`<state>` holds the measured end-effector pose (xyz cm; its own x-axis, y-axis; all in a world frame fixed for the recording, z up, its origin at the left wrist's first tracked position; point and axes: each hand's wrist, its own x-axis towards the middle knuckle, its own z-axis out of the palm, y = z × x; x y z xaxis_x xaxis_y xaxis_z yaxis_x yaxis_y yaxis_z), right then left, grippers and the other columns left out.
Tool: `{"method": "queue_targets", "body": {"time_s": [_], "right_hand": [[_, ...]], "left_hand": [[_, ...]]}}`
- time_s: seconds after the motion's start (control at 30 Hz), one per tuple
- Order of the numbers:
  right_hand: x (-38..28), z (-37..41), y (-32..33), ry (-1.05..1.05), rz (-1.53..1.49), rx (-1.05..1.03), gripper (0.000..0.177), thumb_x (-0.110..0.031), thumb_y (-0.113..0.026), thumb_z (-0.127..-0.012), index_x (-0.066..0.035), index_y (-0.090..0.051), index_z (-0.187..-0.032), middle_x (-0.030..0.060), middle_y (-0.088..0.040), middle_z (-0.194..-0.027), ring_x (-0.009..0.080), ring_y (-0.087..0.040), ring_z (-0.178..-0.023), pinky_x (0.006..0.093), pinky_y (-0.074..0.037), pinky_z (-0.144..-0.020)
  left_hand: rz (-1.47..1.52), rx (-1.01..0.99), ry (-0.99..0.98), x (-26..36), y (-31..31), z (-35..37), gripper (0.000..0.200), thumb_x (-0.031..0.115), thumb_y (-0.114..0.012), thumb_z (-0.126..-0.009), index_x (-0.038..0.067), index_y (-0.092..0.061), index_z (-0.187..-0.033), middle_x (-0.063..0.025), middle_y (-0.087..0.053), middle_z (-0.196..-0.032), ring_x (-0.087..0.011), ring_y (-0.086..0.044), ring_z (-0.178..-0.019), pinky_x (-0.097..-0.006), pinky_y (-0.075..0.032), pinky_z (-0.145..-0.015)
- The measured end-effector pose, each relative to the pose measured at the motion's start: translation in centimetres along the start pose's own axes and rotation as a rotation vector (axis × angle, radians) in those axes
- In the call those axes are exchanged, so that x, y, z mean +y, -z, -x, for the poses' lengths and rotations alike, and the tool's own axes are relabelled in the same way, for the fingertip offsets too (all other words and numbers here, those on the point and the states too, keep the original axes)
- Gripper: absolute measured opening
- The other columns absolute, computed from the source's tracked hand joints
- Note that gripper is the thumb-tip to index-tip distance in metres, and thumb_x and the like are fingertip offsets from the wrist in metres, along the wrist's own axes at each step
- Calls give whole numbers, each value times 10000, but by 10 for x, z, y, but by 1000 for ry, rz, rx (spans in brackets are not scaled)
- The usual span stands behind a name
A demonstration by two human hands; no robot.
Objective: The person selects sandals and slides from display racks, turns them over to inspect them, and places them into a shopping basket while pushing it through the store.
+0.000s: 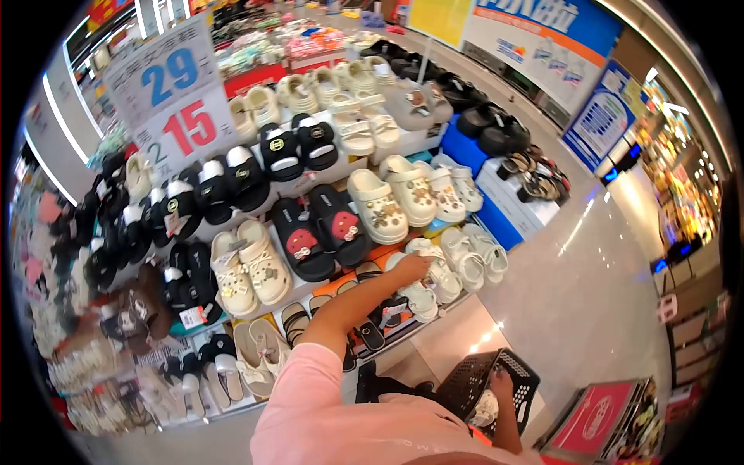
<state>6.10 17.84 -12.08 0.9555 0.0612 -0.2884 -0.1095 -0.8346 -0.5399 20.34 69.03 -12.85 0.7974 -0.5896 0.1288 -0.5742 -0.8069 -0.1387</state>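
My left hand reaches white sandals, right hand at black shopping basket; I can't tell either's fingers; any lift needs grip.

Single view, worn on person's head, facing forward and down. Very wide lens: round field, black corners, lines bowed toward edges. Pink shirt nearest, filling bottom centre. Left hand right of centre, right hand lower right, both close to lens. Shoe rows at arm's reach mid-frame. Banner, upper right, well beyond; floor seen from above.
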Motion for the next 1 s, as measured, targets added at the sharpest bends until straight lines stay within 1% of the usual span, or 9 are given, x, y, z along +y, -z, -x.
{"method": "queue_targets", "body": {"time_s": [0.07,0.1,0.2,0.37,0.47,0.63,0.7,0.9,1.0], "right_hand": [[94,56,18,-209,209,101,334,-268,-621,-917,41,-619,-1044,195,-639,-881,335,-633,-763,432,-491,-652],[99,87,30,-588,434,7,287,-259,-601,-935,2,-642,-1047,157,-654,-885,347,-640,-820,495,-494,-761],[207,161,21,-687,599,-71,473,-243,-715,-796,-69,-582,-1215,161,-628,-1121,376,-557,-1125,572,-409,-976],[136,222,9,-529,496,235,652,-244,-761,-708,-102,-529,-1300,168,-583,-1233,389,-473,-1239,581,-354,-1042],[260,229,5,-379,512,328,974,-244,-811,-549,-182,-407,-1433,194,-428,-1423,413,-360,-1339,570,-325,-1088],[381,244,42,-583,454,298,711,-415,-764,-737,-146,-530,-1352,273,-428,-1439,449,-381,-1347,549,-323,-1107],[429,234,32,-221,438,134,429,-268,-697,-762,-135,-655,-1167,234,-630,-1174,408,-581,-1090,520,-453,-969],[389,232,47,-409,61,338,245,-121,-683,-757,-142,-678,-1001,166,-609,-1027,368,-625,-952,461,-534,-792],[371,213,70,-500,127,278,230,-184,-711,-760,-90,-673,-967,170,-618,-1039,348,-644,-955,474,-551,-765]], "left_hand": [[-23,-108,33,4,1,-7,209,183,-735,-714,111,-751,-910,-95,-544,-1375,-196,-490,-1271,-471,-403,-1010],[-21,-187,73,9,22,-10,219,191,-723,-730,110,-748,-932,-94,-549,-1367,-208,-485,-1279,-484,-389,-1026],[-43,-185,184,30,89,-8,272,210,-704,-752,112,-732,-1004,-82,-574,-1313,-244,-487,-1270,-516,-359,-1058],[92,30,107,125,176,-26,304,255,-686,-808,116,-631,-1072,-41,-596,-1059,-252,-563,-1045,-500,-426,-890],[402,84,-122,232,183,-44,312,327,-687,-822,133,-601,-1050,-76,-608,-1002,-266,-587,-1023,-480,-439,-826],[808,-246,-387,434,122,-74,404,281,-724,-792,128,-585,-1139,-108,-595,-1024,-330,-610,-940,-459,-486,-759],[1015,-457,-383,502,109,-90,506,243,-734,-789,103,-562,-1244,-145,-594,-1075,-359,-597,-999,-453,-491,-823],[1142,-437,-386,667,56,-134,867,342,-797,-729,-9,-391,-1411,-243,-500,-1313,-405,-486,-1219,-429,-415,-1028],[991,-575,-339,697,17,-154,581,364,-740,-773,72,-547,-1237,-211,-620,-1121,-392,-599,-1038,-458,-481,-913]]}}
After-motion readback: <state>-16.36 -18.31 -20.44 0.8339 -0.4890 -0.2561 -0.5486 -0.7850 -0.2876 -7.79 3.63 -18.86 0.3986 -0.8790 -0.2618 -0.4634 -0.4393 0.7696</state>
